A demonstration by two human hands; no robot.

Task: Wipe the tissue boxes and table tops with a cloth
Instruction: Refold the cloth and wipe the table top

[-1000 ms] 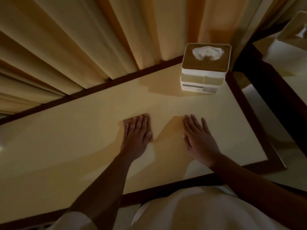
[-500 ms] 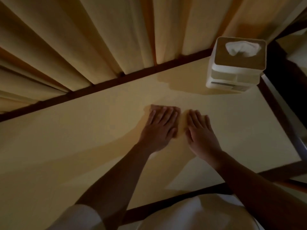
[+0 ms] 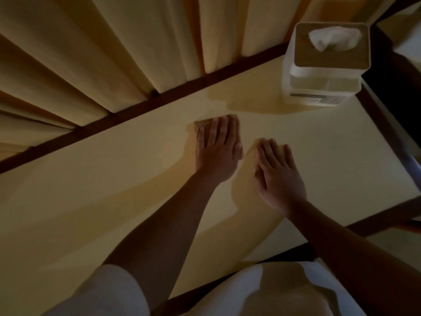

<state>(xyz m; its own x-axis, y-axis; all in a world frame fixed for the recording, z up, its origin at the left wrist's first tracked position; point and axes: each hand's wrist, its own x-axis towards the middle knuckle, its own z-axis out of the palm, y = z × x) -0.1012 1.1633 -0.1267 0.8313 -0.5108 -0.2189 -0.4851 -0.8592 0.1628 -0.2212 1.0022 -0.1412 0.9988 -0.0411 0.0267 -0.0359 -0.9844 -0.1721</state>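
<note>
While the left hand (image 3: 216, 151) presses flat, fingers straight, on the cloth (image 3: 232, 120), the right hand (image 3: 279, 176) lies spread on the table top (image 3: 114, 179) beside it.

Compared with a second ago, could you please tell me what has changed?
The left hand, pressing flat on the cloth, slid it toward the right hand, then forward toward the curtain. The right hand stays flat on the table top; the tissue box is untouched.

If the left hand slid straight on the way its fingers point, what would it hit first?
Most likely the dark far rim of the table, with the curtain right behind it. The tissue box stands off to the right of that line.
</note>
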